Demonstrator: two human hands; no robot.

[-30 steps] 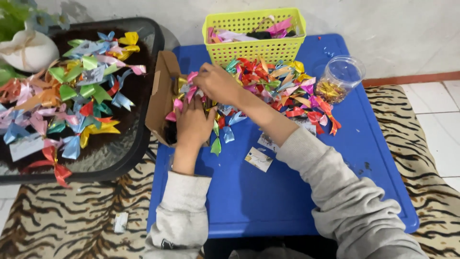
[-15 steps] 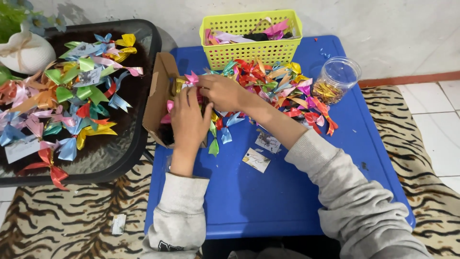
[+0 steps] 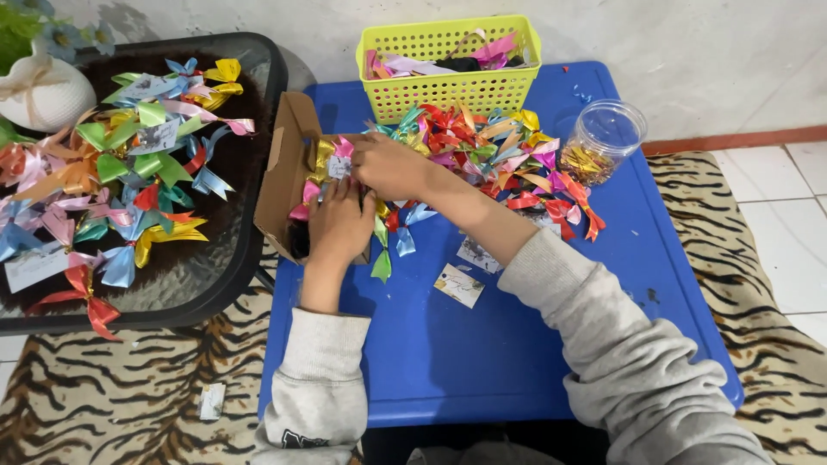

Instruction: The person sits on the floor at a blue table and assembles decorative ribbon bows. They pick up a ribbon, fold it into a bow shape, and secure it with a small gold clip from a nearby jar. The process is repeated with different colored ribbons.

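At the left edge of the blue worktop [image 3: 517, 344] a small cardboard box [image 3: 289, 168] lies open on its side, and ribbon bows are being gathered at its mouth. The left hand [image 3: 340, 226] is laid over the bows at the opening, fingers curled down onto them; whether anything is actually pinched beneath the palm cannot be told. The right hand [image 3: 392, 165] is reached across from the right, and a small white card with a pink bow [image 3: 340, 159] appears to be gripped between its fingertips just at the box's rim, though the grip itself is partly hidden. A large heap of coloured bows [image 3: 491, 155] is spread beside the hands, in front of a yellow basket [image 3: 448, 65], with a clear jar [image 3: 607, 138] well to the right and a loose card [image 3: 458, 285] near the forearm. More bows are laid out on a black glass table [image 3: 241, 258] to the left. The step in hand is judged to be the placing of tagged bows into the box. For the next move, a careful release inside the opening would be needed, with the bows already there held back.
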